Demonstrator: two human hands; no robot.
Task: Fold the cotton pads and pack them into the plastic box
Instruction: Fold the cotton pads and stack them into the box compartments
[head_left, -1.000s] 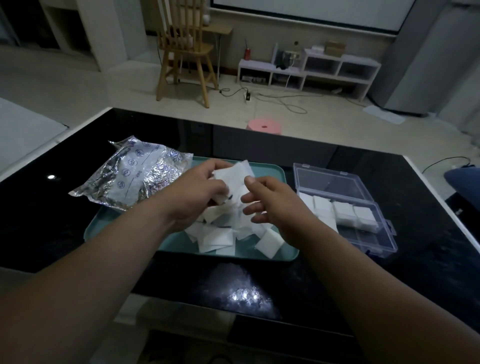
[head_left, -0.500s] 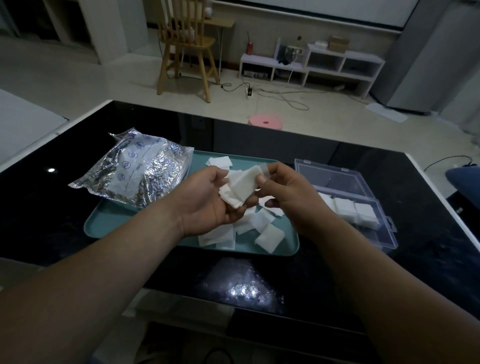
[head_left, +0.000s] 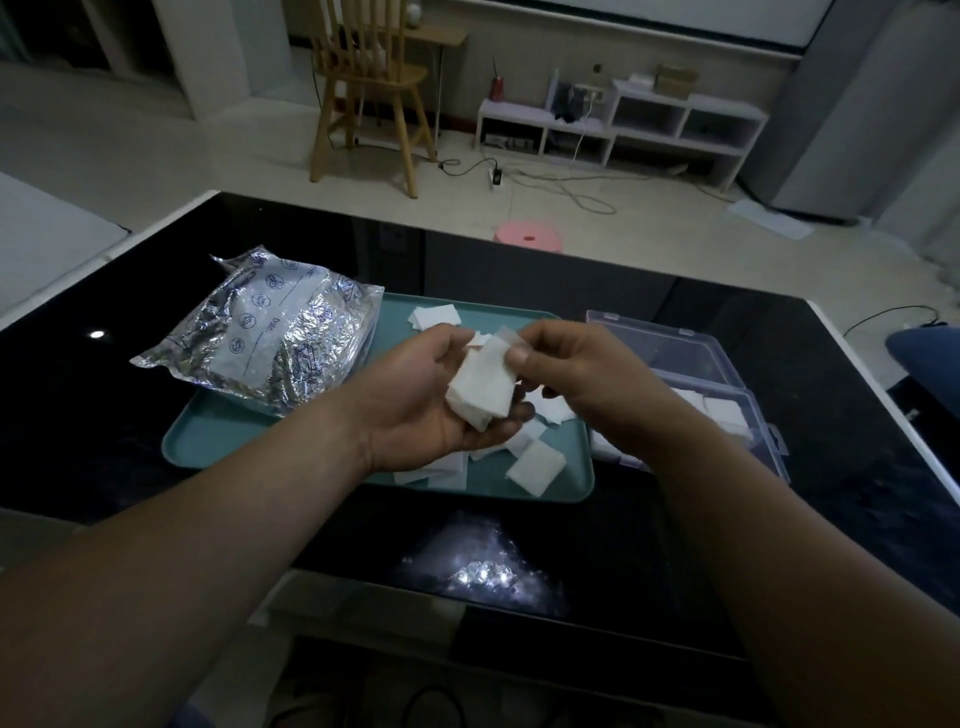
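Note:
A small stack of white cotton pads (head_left: 483, 387) lies in the palm of my left hand (head_left: 421, 395), whose fingers curl up around it. My right hand (head_left: 576, 374) pinches the top pad's upper edge between thumb and forefinger. Both hands hover above the teal tray (head_left: 208, 441), where several loose pads (head_left: 535, 465) lie scattered. The clear plastic box (head_left: 727, 415) stands open to the right of the tray, with folded pads in its compartments; my right forearm hides part of it.
A crinkled silver foil bag (head_left: 265, 343) lies across the tray's left end. Everything sits on a glossy black table (head_left: 857, 467). Beyond it on the floor are a pink stool (head_left: 527, 236), a wooden chair (head_left: 369, 88) and a low white shelf (head_left: 623, 124).
Both hands lifted off the pile in the tray and drew toward me. The pads gathered into a stack in my left palm, and my right hand took hold of the top pad.

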